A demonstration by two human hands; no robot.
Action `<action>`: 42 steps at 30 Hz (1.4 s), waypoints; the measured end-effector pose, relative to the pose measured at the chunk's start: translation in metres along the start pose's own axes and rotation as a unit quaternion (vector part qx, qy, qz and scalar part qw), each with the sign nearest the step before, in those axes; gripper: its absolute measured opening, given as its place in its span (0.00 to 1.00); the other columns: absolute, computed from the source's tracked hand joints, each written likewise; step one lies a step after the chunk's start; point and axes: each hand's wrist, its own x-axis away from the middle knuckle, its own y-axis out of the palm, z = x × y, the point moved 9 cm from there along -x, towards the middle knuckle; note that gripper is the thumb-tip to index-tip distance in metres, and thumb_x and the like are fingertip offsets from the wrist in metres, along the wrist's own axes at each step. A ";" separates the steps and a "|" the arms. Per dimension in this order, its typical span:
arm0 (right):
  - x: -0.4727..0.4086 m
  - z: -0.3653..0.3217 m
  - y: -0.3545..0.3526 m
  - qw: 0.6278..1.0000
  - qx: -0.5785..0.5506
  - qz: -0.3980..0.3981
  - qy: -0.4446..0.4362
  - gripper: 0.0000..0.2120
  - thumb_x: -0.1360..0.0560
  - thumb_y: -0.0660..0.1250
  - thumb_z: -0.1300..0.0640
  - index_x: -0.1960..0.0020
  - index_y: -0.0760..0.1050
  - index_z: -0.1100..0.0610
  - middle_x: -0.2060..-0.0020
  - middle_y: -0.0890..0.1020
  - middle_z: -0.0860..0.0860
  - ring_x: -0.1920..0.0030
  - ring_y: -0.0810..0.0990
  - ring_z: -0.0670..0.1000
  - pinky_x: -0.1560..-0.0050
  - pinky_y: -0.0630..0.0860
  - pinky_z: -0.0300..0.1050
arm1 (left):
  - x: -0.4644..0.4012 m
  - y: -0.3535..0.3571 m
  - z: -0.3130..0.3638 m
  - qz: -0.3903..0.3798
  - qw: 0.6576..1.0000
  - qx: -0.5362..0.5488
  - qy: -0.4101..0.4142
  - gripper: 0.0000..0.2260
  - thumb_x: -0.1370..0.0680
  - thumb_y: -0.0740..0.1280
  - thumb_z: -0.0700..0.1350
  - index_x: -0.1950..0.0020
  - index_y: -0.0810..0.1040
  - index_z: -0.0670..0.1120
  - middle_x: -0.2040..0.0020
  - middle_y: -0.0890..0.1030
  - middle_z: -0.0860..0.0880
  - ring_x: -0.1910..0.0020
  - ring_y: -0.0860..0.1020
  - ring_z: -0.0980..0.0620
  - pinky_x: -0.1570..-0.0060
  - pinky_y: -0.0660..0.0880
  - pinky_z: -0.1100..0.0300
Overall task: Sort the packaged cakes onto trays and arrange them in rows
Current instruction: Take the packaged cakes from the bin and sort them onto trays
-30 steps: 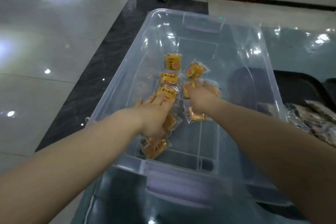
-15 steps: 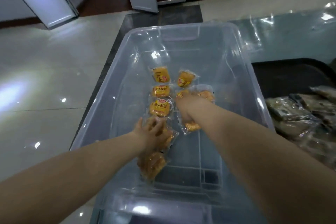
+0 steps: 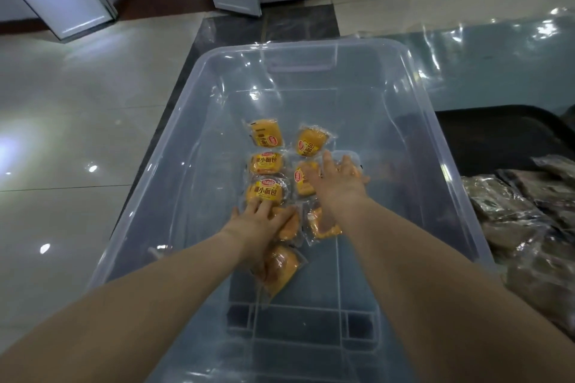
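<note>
- We reach both arms into a large clear plastic bin (image 3: 401,121) that stands on a glossy surface (image 3: 497,50) covered in clear film; it seems to serve as the tray here.
- To our right, outside the bin, a heap of darker wrapped packets (image 3: 522,221) lies by a black tray (image 3: 485,134), still unsorted as far as we can judge.
- On the bin floor the packaged cakes (image 3: 266,164), yellow in clear wrappers, form two rough columns: three labelled ones lined up on the left, the right column looser and tilted.
- Our right hand (image 3: 337,179) lies flat with fingers spread, pressing on two cakes of the right column rather than gripping them.
- Our left hand (image 3: 261,221) rests palm down with loose fingers on the cakes at the near end of the left column; we cannot tell whether it pinches one.
- One cake (image 3: 281,267) lies nearest us, askew, partly under our left wrist.
- We judge the step in hand to be straightening the rows; next we need to slide the skewed near cakes into line, pushing gently because the wrappers are slippery.
</note>
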 end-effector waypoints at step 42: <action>-0.008 -0.002 0.009 0.979 -0.186 0.074 0.028 0.36 0.31 0.75 0.52 0.31 0.59 0.44 0.31 0.63 0.59 0.32 0.62 0.64 0.39 0.72 0.62 | 0.001 -0.063 -0.028 0.064 0.991 0.097 -0.072 0.26 0.27 0.70 0.42 0.32 0.66 0.56 0.34 0.65 0.43 0.40 0.72 0.39 0.43 0.72 0.48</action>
